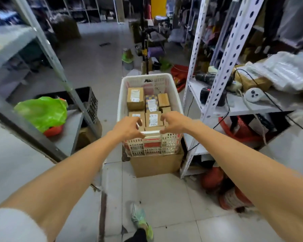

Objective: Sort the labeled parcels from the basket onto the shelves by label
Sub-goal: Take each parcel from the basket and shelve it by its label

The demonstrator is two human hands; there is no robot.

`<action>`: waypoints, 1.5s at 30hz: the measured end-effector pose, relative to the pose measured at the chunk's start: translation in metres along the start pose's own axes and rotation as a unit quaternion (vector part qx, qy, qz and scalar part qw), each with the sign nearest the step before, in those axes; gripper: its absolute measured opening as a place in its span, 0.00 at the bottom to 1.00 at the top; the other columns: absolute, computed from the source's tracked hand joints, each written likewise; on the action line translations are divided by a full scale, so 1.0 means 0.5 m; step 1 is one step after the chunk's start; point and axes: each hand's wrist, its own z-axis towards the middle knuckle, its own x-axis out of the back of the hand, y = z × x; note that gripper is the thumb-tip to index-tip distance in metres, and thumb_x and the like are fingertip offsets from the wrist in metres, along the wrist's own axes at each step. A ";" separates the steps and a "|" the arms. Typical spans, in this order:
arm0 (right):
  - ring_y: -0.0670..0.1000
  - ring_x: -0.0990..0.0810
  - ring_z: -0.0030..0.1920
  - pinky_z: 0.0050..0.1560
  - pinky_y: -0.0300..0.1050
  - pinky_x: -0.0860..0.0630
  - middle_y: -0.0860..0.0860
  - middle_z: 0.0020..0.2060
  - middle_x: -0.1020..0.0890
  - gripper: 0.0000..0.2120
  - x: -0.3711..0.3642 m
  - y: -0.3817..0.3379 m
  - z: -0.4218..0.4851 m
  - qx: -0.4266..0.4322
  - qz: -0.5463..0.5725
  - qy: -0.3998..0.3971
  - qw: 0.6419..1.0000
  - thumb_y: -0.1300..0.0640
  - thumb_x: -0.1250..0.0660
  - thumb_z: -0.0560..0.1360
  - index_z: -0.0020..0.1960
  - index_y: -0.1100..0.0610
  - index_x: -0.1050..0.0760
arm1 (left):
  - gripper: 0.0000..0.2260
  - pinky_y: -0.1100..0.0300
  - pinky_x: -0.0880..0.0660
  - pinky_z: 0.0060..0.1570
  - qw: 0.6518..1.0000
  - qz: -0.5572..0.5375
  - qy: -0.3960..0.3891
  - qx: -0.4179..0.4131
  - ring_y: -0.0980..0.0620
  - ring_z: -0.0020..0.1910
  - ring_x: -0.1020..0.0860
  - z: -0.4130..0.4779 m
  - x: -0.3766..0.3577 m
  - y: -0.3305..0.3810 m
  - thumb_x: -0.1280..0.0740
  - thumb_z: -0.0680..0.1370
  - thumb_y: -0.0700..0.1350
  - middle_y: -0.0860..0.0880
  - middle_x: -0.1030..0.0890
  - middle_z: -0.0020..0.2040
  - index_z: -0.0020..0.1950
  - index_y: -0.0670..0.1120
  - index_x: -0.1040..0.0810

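Note:
A white plastic basket [120, 102] stands on a cardboard box in the aisle and holds several brown parcels with white labels. One parcel marked A-1 [153, 120] lies at the near end, and another marked A-2 [135, 98] lies farther back. My left hand [128, 128] and my right hand [175, 121] reach over the near rim, one on each side of the A-1 parcel. Their fingers are loosely curled just above the parcels and grip nothing that I can see.
A grey metal shelf [16, 165] with a green plastic bag [42, 110] runs along the left. A white perforated rack [215, 95] on the right carries drills, cables and plastic wrap. A cardboard box [156, 165] supports the basket. Clutter fills the far aisle.

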 end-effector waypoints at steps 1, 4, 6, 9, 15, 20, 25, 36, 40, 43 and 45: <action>0.57 0.27 0.62 0.59 0.48 0.28 0.56 0.63 0.25 0.27 0.010 -0.003 0.021 -0.002 0.000 0.004 1.000 0.49 0.30 0.75 0.68 0.60 0.31 | 0.24 0.53 0.23 0.51 1.000 0.002 0.004 0.004 0.49 0.51 0.22 0.012 0.011 -0.008 0.24 0.68 0.55 0.50 0.20 0.54 0.60 0.48 0.25; 0.58 0.23 0.57 0.59 0.53 0.25 0.57 0.59 0.21 0.24 0.036 -0.007 0.090 -0.009 -0.008 -0.005 1.000 0.48 0.28 0.72 0.62 0.60 0.27 | 0.24 0.53 0.23 0.50 1.000 0.005 0.011 0.015 0.49 0.51 0.21 0.062 0.046 -0.040 0.25 0.68 0.56 0.50 0.19 0.54 0.60 0.48 0.25; 0.58 0.23 0.56 0.58 0.55 0.25 0.57 0.58 0.21 0.24 0.052 -0.009 0.132 -0.009 -0.017 -0.005 1.000 0.48 0.28 0.72 0.61 0.62 0.26 | 0.24 0.55 0.24 0.48 1.000 0.005 0.017 0.014 0.51 0.49 0.22 0.101 0.072 -0.061 0.25 0.69 0.56 0.50 0.19 0.54 0.60 0.48 0.25; 0.57 0.24 0.57 0.58 0.52 0.25 0.55 0.59 0.22 0.25 0.078 0.001 0.194 -0.018 -0.022 0.002 1.000 0.48 0.28 0.73 0.64 0.61 0.28 | 0.23 0.54 0.23 0.49 1.000 0.008 0.014 0.019 0.51 0.50 0.22 0.166 0.111 -0.090 0.25 0.70 0.55 0.50 0.20 0.54 0.60 0.48 0.25; 0.56 0.23 0.55 0.56 0.52 0.24 0.55 0.58 0.22 0.24 0.117 0.031 0.330 -0.042 -0.015 0.000 0.999 0.48 0.28 0.72 0.62 0.59 0.27 | 0.22 0.54 0.24 0.49 1.000 0.011 -0.004 0.020 0.50 0.51 0.23 0.288 0.154 -0.154 0.26 0.70 0.55 0.50 0.21 0.54 0.60 0.48 0.26; 0.55 0.21 0.52 0.54 0.54 0.22 0.53 0.55 0.20 0.20 0.119 0.055 0.438 -0.056 0.001 -0.017 0.998 0.48 0.27 0.71 0.58 0.57 0.26 | 0.21 0.58 0.27 0.45 0.999 -0.005 -0.015 0.042 0.52 0.48 0.24 0.374 0.169 -0.206 0.27 0.72 0.52 0.48 0.20 0.55 0.60 0.46 0.25; 0.56 0.24 0.57 0.57 0.53 0.24 0.56 0.60 0.23 0.25 0.148 0.105 0.551 -0.042 0.003 -0.022 0.999 0.49 0.29 0.73 0.65 0.59 0.31 | 0.20 0.59 0.30 0.43 0.998 -0.004 -0.021 0.066 0.52 0.47 0.24 0.499 0.185 -0.227 0.26 0.71 0.52 0.48 0.20 0.55 0.59 0.47 0.25; 0.58 0.29 0.64 0.56 0.48 0.30 0.58 0.66 0.29 0.29 0.209 0.199 0.823 -0.037 0.016 -0.050 0.998 0.52 0.30 0.75 0.70 0.60 0.37 | 0.22 0.56 0.29 0.47 0.991 0.015 -0.047 0.121 0.49 0.53 0.24 0.759 0.223 -0.243 0.28 0.72 0.55 0.48 0.21 0.57 0.61 0.46 0.27; 0.58 0.26 0.60 0.56 0.51 0.27 0.57 0.63 0.28 0.30 0.173 0.214 0.917 -0.046 0.028 -0.077 0.996 0.50 0.30 0.73 0.70 0.59 0.37 | 0.21 0.56 0.29 0.47 0.989 -0.004 -0.067 0.135 0.48 0.51 0.25 0.843 0.200 -0.274 0.28 0.72 0.53 0.48 0.23 0.54 0.59 0.45 0.27; 0.58 0.28 0.62 0.57 0.52 0.28 0.57 0.63 0.29 0.31 0.147 0.226 0.995 -0.065 0.041 -0.086 0.993 0.50 0.30 0.74 0.71 0.59 0.37 | 0.21 0.56 0.29 0.46 0.989 -0.010 -0.076 0.127 0.46 0.53 0.23 0.924 0.167 -0.308 0.28 0.72 0.51 0.46 0.22 0.56 0.61 0.44 0.27; 0.58 0.28 0.63 0.57 0.51 0.29 0.58 0.63 0.29 0.31 0.126 0.232 1.049 -0.082 0.056 -0.089 0.991 0.50 0.30 0.74 0.71 0.59 0.37 | 0.24 0.55 0.27 0.48 0.989 -0.022 -0.078 0.123 0.46 0.55 0.23 0.984 0.136 -0.335 0.27 0.70 0.50 0.46 0.22 0.58 0.62 0.45 0.28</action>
